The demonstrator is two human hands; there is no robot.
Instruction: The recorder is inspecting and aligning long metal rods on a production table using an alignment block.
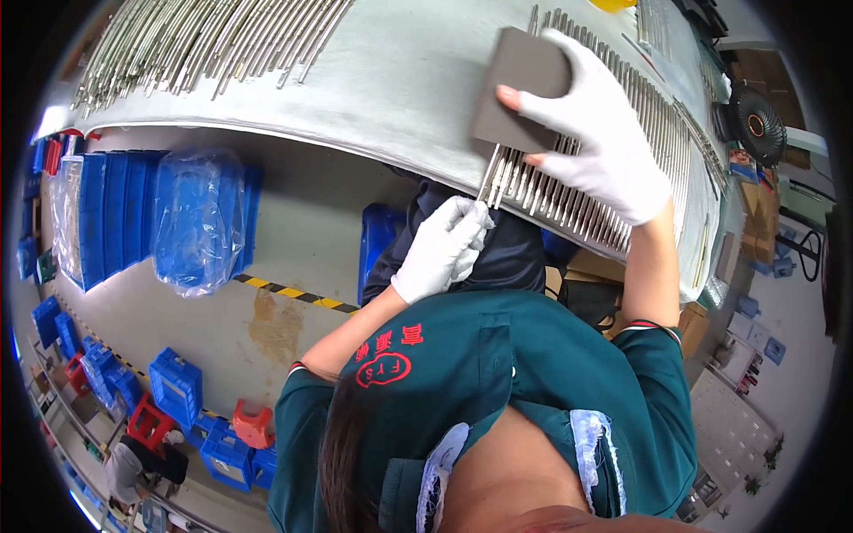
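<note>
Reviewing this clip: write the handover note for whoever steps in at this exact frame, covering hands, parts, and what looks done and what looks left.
Right hand, white-gloved, presses a flat grey block down on the row of thin metal rods lying side by side at the table edge.
Left hand, also gloved, pinches the end of one rod sticking out past the edge, just below the block.
Rods to the right of the block lie in an even row. A second, looser batch of rods lies at the far left of the table, untouched.
Left, as it looks: the rods under the block, then that far batch.
</note>
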